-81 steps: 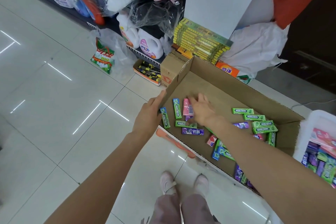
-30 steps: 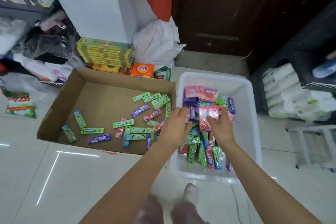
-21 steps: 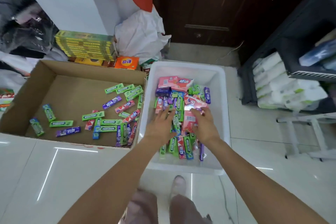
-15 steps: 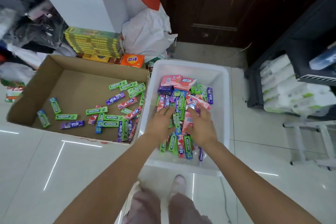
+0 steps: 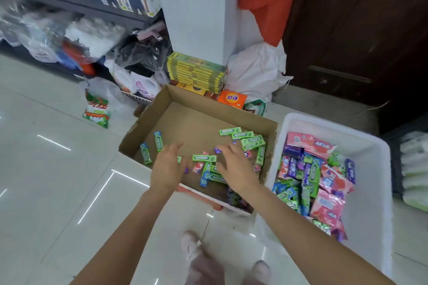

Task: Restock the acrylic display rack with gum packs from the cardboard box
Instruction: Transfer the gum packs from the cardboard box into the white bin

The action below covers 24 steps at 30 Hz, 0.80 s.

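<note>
- Loose gum packs (image 5: 204,158), mostly green, lie scattered on the bottom of the open cardboard box (image 5: 185,120) on the tiled floor (image 5: 58,180).
- The left hand (image 5: 167,169) hovers over the box's near edge, fingers spread, holding nothing.
- The right hand (image 5: 236,166) reaches in among the packs, fingers spread loose, gripping none.
- Just right of the box stands a white plastic bin (image 5: 370,192) heaped with more packs.
</note>
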Motion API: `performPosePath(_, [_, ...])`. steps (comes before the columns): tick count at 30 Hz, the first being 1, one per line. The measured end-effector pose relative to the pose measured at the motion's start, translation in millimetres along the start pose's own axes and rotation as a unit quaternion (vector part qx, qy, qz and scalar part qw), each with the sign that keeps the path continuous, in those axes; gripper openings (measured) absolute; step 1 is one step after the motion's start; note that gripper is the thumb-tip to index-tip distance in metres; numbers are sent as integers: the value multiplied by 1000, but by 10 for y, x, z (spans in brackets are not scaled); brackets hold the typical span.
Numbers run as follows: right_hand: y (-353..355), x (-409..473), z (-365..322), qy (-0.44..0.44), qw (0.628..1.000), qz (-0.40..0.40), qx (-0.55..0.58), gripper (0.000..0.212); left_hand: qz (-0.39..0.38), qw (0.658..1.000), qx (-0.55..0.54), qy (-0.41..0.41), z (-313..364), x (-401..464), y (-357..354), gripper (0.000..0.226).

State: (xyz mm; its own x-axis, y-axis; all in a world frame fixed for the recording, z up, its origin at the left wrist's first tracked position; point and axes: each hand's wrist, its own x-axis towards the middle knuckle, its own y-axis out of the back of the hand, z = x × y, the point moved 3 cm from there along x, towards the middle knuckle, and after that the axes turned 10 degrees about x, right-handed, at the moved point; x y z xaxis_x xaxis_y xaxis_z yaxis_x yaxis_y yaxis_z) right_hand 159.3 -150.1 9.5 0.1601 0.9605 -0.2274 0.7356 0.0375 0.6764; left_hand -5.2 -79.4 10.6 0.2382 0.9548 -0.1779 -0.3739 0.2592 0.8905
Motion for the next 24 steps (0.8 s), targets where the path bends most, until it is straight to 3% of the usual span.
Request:
performPosePath(4, [-552, 435, -220, -5, 997, -65, -37, 62, -60, 996, 73, 7, -554, 423, 137, 51])
performPosePath(7, [-964, 673, -302, 41, 983, -145, -103, 71, -120, 984, 134, 3, -816, 697, 111, 60])
performPosePath(11, [-1282, 799, -311, 97, 954, -199, -201, 64, -198, 964, 179, -3, -991, 902, -11, 69])
performPosePath(14, [-1242, 845, -281, 69, 952, -178, -238, 64, -232, 952, 201, -11, -996, 968, -86, 67])
performPosePath(19, [-901, 911, -120, -69, 966, -95, -231, 83, -267, 938, 221, -16, -932, 988, -196, 71])
performPosePath(24, [-806, 1007, -30, -116, 972, -46, -200, 75, -295, 938, 179, -41, -844, 1024, -373, 79])
